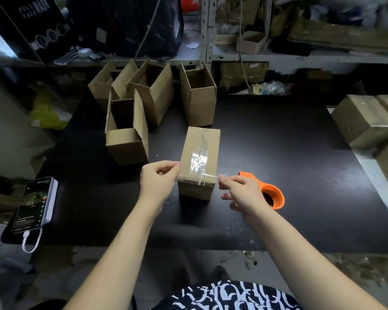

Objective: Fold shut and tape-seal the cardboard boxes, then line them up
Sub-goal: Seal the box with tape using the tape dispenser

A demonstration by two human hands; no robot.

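Observation:
A closed cardboard box [198,162] stands in the middle of the black table [289,153], with clear tape running along its top seam. A short strip of clear tape [199,178] lies across its near top edge. My left hand [159,180] pinches the strip's left end beside the box's left edge. My right hand [240,191] pinches the right end just past the box's right edge. Several open boxes [143,104] with raised flaps stand behind, at the back left. An orange tape dispenser [270,193] lies on the table behind my right hand.
A phone [35,204] on a power bank with a white cable lies at the table's front left corner. Taped cartons [367,121] are stacked at the right edge. Cluttered metal shelves [206,30] rise behind the table.

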